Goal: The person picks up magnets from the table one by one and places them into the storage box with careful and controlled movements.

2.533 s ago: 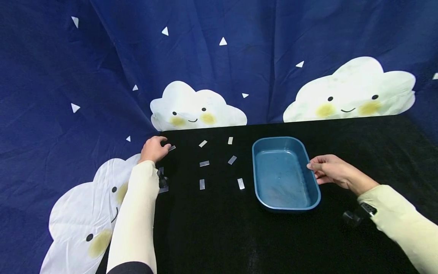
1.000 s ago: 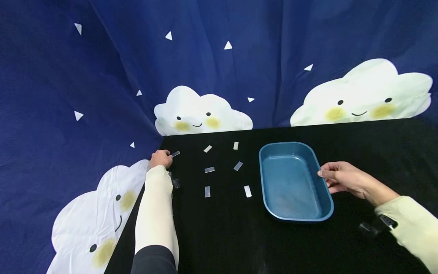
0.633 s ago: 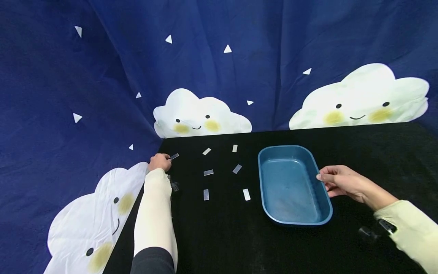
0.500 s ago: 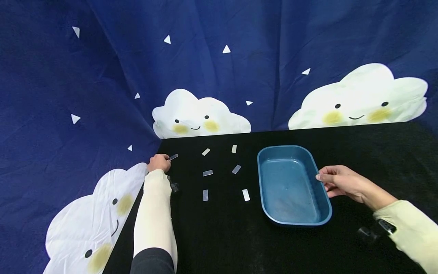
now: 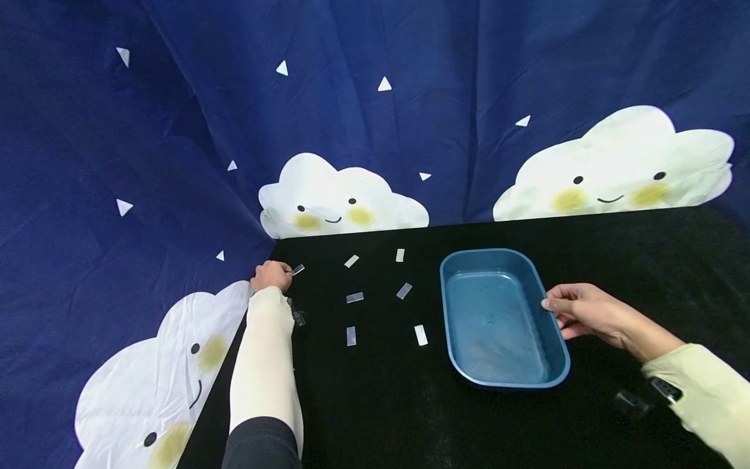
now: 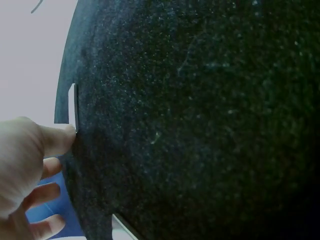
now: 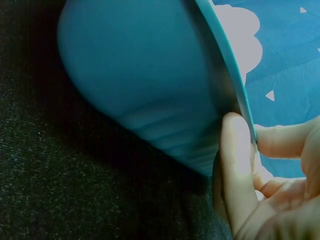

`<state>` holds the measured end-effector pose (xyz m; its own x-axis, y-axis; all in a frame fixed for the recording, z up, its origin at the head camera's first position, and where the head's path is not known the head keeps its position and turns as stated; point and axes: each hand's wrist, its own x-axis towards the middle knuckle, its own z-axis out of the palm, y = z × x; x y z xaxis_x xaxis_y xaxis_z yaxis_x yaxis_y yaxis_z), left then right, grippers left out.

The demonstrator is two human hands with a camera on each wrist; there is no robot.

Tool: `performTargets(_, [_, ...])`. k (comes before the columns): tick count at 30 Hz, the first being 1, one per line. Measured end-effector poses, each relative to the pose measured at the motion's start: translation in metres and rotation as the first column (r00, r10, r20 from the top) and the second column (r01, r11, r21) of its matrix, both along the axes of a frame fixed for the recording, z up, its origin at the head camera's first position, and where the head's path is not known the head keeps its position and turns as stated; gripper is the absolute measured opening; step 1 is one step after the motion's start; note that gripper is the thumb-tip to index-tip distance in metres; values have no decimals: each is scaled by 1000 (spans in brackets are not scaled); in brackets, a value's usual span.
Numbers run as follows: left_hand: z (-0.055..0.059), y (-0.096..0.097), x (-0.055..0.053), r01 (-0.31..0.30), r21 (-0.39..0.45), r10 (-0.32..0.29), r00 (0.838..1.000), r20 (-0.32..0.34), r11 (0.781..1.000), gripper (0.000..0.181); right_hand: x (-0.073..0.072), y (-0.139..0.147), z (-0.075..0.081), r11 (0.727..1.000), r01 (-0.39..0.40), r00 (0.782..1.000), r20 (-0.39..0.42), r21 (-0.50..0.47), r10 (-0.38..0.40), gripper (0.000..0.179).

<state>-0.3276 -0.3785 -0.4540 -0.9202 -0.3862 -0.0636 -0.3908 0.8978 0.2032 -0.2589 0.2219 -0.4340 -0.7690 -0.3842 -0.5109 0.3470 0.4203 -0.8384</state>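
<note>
At the far left of the table, my left hand point(image 5: 272, 276) pinches the near end of a small clear rectangular plate point(image 5: 297, 269). In the left wrist view the thumb point(image 6: 60, 139) touches that plate point(image 6: 73, 107); the index fingertip is mostly hidden. Another plate point(image 6: 122, 229) shows at the bottom of that view. My right hand point(image 5: 586, 314) grips the right rim of a blue plastic basin point(image 5: 492, 312), thumb on one side of the wall and fingers on the other. No plates lie inside the basin.
Several similar plates lie spread on the black cloth point(image 5: 381, 404), among them one plate point(image 5: 420, 335) left of the basin and another plate point(image 5: 351, 336) further left. A blue curtain point(image 5: 351, 111) with cloud prints borders the back and left sides.
From 2.5 s ago, my left hand has turned and closed at the plate's near end. The left sleeve now covers the spot where other plates showed. My right hand keeps its grip on the basin.
</note>
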Motion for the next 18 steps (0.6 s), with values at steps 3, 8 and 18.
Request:
performTargets(3, [-2,-1,-1,1,-9,-1,1000,-8,1000,26,1,1,1,1000,-3,1000,0,-8,3,25])
performTargets(8, [-6,-3,-1,14,-5,-14,1000,-21,1000,24,0,1,1,1000,-15,1000,0,-14,15,23])
performTargets(18, [-1,3,-3,19,-18,-20,999,-46,1000,16,0,0,2,1000,-10,1000,-5,-8,10,26])
